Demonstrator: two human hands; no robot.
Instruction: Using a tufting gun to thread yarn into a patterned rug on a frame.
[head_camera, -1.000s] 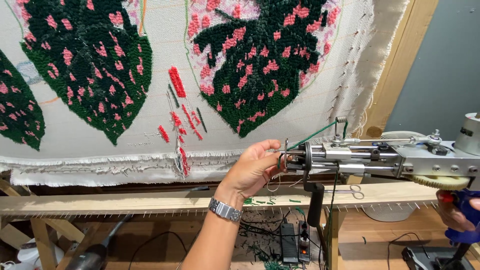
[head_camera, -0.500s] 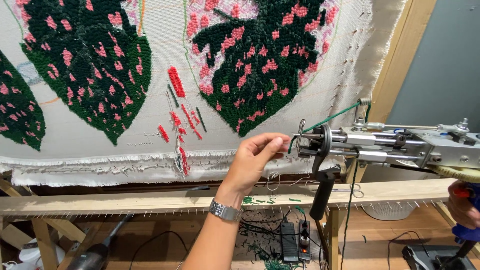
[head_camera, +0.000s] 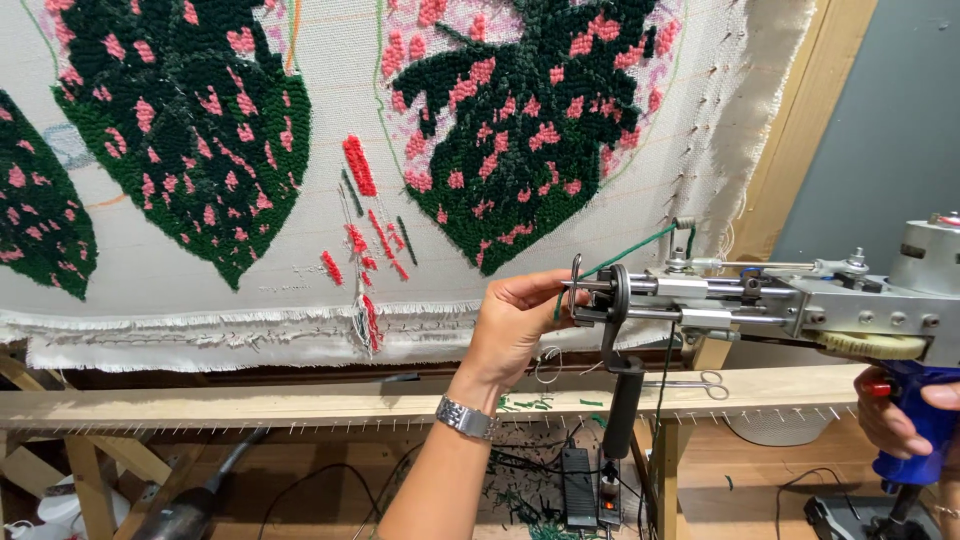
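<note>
Leaves on the cloth (head_camera: 200, 300) are tufted; left hand (head_camera: 510, 325) pinches green yarn (head_camera: 625, 255) at the gun (head_camera: 760, 295) tip, right hand (head_camera: 900, 415) wraps its blue grip.

1. No packages, labels, signs or screens are showing anywhere in this view.
2. Nothing in front of the camera is displaying print, a sticker or a lit display.
</note>
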